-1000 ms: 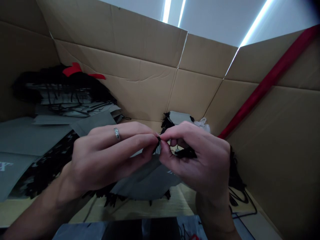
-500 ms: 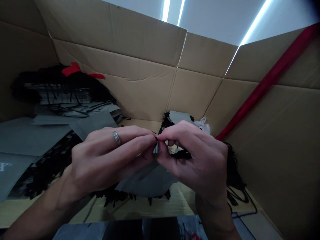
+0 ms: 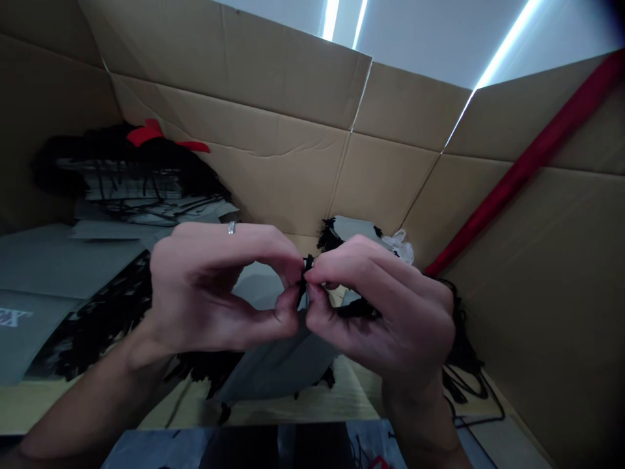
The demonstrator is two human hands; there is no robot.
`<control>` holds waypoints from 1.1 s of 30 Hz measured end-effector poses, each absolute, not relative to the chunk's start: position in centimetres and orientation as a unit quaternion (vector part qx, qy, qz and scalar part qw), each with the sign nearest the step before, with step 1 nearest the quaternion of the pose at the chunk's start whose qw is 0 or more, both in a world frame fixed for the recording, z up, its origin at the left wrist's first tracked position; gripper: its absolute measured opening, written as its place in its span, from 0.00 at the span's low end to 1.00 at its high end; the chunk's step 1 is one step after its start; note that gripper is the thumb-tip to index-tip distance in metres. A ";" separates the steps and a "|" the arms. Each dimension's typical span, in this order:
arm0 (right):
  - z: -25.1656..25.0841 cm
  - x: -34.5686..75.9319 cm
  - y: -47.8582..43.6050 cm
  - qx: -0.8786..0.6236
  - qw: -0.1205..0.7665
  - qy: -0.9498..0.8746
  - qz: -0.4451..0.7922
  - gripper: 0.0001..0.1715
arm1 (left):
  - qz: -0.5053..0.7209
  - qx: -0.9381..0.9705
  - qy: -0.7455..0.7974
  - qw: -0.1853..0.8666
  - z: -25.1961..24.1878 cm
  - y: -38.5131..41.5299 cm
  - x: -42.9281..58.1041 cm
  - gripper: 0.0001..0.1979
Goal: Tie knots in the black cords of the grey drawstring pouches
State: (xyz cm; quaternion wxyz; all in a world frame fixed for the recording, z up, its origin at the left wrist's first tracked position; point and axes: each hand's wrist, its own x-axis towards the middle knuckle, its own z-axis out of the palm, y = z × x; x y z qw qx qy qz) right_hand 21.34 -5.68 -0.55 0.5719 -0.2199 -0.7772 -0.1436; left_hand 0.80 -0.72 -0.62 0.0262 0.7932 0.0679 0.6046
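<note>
My left hand, with a ring on one finger, is closed in a pinch on a short piece of black cord. My right hand meets it from the other side, thumb and index finger pinched on the same cord. Most of the cord is hidden by the fingertips. Below both hands is a grey paper bag; whether the cord passes through it I cannot tell. More black material shows under my right palm.
Grey bags with black cords are piled at the left, below a taller stack topped by a red strip. Another grey stack and clear plastic stand at the back. Cardboard walls surround the table; black cords lie at the right.
My left hand has turned and its fingers have bent from lying straight into a rounded pinch, showing more of the black cord. My right hand stays nearly in place. The view has shifted slightly.
</note>
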 end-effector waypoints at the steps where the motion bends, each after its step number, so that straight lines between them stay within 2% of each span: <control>1: -0.5 21.4 -5.6 -0.215 0.570 -0.779 -0.145 0.14 | 0.603 0.794 0.064 0.038 -0.6 -0.7 0.8 0.12; 8: -0.6 21.3 -5.6 -0.201 0.588 -0.771 -0.136 0.13 | 0.599 0.789 0.044 0.127 -0.7 -0.4 0.9 0.18; 15: -0.5 21.0 -6.1 -0.225 0.598 -0.760 -0.118 0.13 | 0.582 0.793 0.034 0.179 -0.7 0.0 1.0 0.13; 21: -0.3 21.8 -6.1 -0.267 0.590 -0.756 -0.098 0.13 | 0.596 0.798 0.070 0.050 -0.4 -0.4 0.4 0.14; 27: -0.3 22.2 -5.9 -0.273 0.576 -0.765 -0.091 0.14 | 0.532 0.838 0.099 -0.065 -0.9 -1.6 -0.6 0.09; 30: -0.4 22.3 -5.8 -0.267 0.570 -0.769 -0.111 0.14 | 0.559 0.817 0.106 -0.091 -1.6 -1.6 -0.8 0.08; 33: -0.5 22.2 -5.8 -0.269 0.567 -0.770 -0.115 0.14 | 0.567 0.814 0.100 -0.080 -2.2 -1.5 -0.9 0.10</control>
